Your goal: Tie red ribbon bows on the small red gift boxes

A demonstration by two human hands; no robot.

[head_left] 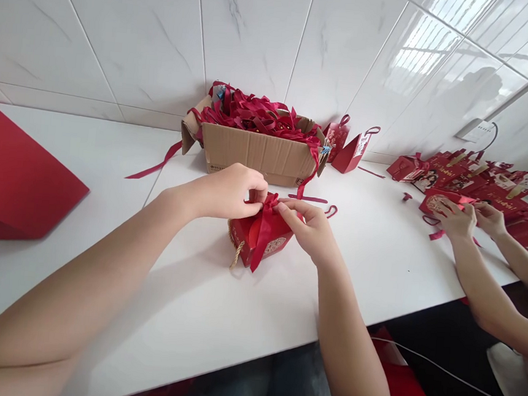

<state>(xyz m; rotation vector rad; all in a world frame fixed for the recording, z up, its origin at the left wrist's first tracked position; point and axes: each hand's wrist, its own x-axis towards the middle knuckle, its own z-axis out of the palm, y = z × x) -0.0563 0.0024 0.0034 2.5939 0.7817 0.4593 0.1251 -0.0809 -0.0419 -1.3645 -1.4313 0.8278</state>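
Note:
A small red gift box (242,233) with a gold twisted cord (237,256) on its left side sits on the white table. A red ribbon (262,241) is gathered at its top, one tail hanging down the front. My left hand (234,192) is closed at the ribbon's left side, thumb and fingers pinched together. From the right, my right hand (310,227) pinches the ribbon near the same gathered spot. The exact knot is partly hidden by my fingertips.
Behind the gift box stands a cardboard box (254,151) heaped with red ribbons (262,114). A large red panel (20,183) is at left. Finished-looking red boxes (460,172) cluster at right, where a co-worker's hands (458,221) handle another box. Table edge (273,348) runs in front.

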